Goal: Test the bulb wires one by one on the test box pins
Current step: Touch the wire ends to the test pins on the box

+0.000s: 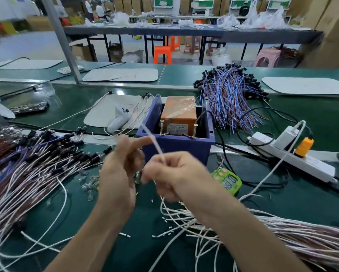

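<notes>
Bulb wire (154, 143) pinched in right hand (170, 173), tip by left hand (121, 163) forefinger, fingers loose

We see a factory assembly floor: long green bench (184, 75), heaps of wire leads (229, 97), stacked cardboard boxes (333, 26), plastic stools (162, 54), workers (100, 9) behind.

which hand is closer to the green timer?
Right. The right hand sits just left of the green timer, almost beside it, pinching a white wire. The left hand is farther left, beyond the right hand.
</notes>
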`<act>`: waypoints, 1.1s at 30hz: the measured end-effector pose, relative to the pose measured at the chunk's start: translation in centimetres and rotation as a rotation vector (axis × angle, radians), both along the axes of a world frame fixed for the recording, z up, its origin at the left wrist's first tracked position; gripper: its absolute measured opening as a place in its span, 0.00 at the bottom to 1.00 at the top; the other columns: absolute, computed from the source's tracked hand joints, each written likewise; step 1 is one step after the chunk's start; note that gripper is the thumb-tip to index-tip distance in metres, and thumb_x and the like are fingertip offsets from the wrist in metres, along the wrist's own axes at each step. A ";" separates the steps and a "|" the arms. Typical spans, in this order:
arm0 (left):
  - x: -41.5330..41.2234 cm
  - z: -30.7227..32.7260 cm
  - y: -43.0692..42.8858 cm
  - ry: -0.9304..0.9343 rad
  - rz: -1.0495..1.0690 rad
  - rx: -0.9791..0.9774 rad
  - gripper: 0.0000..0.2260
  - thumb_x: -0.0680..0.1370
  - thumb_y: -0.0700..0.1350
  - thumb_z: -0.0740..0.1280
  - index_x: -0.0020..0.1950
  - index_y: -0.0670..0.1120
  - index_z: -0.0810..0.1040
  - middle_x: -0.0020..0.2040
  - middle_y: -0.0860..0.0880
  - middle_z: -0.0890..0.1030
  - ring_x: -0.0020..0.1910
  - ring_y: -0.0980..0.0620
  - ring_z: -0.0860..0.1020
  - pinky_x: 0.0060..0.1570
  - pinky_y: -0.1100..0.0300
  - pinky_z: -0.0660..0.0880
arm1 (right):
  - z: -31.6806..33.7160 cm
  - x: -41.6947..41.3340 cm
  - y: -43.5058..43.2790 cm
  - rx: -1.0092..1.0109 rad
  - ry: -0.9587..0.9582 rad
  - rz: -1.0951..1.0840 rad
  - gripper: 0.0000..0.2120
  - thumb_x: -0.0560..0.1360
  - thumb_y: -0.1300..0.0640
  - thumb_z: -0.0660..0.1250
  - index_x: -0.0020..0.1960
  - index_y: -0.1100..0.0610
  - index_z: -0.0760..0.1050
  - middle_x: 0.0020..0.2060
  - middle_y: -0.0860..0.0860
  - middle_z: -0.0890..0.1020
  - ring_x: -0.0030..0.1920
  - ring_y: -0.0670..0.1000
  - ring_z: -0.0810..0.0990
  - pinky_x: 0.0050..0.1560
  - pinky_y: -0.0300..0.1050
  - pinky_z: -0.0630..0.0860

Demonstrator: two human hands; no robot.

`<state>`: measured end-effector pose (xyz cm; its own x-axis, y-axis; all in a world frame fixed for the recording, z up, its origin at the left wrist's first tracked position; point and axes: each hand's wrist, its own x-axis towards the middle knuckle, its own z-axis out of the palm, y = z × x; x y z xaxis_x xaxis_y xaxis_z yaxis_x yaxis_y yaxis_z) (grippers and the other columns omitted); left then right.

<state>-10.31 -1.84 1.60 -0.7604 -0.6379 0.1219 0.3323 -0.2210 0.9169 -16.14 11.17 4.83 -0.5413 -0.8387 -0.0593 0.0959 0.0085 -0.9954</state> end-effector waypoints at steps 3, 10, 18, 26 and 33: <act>0.4 -0.9 1.3 -0.026 -0.248 -0.380 0.21 0.77 0.59 0.63 0.55 0.46 0.86 0.51 0.43 0.86 0.52 0.41 0.82 0.55 0.41 0.77 | 1.9 -1.9 1.8 -0.265 -0.174 -0.022 0.17 0.78 0.50 0.64 0.35 0.57 0.80 0.23 0.49 0.71 0.22 0.46 0.63 0.25 0.39 0.59; 0.7 -1.0 4.5 -0.224 -0.656 -0.608 0.13 0.79 0.54 0.69 0.62 0.55 0.83 0.50 0.50 0.83 0.51 0.47 0.80 0.51 0.57 0.78 | 3.5 -6.4 5.3 -0.568 -0.412 -0.081 0.25 0.85 0.48 0.51 0.37 0.57 0.76 0.21 0.49 0.67 0.21 0.49 0.54 0.28 0.41 0.62; 0.3 -1.1 3.9 -0.244 -0.467 -0.283 0.12 0.71 0.44 0.75 0.52 0.55 0.88 0.39 0.51 0.85 0.40 0.55 0.81 0.45 0.64 0.78 | 4.1 -9.8 9.4 -0.585 -0.364 -0.279 0.23 0.86 0.49 0.53 0.38 0.54 0.76 0.22 0.48 0.67 0.21 0.47 0.57 0.28 0.41 0.63; 0.4 -1.3 3.5 -0.172 -0.536 -0.171 0.12 0.66 0.47 0.76 0.49 0.48 0.89 0.43 0.48 0.86 0.44 0.56 0.82 0.46 0.68 0.77 | 4.7 -9.6 9.8 -0.713 -0.343 -0.267 0.18 0.83 0.50 0.56 0.38 0.56 0.75 0.22 0.49 0.68 0.21 0.48 0.55 0.29 0.41 0.62; 0.3 -1.4 4.1 -0.352 -0.425 -0.267 0.07 0.70 0.41 0.78 0.47 0.51 0.89 0.42 0.46 0.88 0.41 0.54 0.84 0.45 0.66 0.78 | 4.1 -8.5 8.4 -0.491 -0.259 -0.207 0.23 0.82 0.48 0.56 0.37 0.56 0.81 0.23 0.52 0.73 0.23 0.48 0.57 0.39 0.50 0.48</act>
<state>-10.02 2.28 0.18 -0.9654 -0.2517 -0.0686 -0.0670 -0.0149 0.9976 -24.65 19.58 8.94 -0.7165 -0.6797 0.1566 0.2868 -0.4917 -0.8222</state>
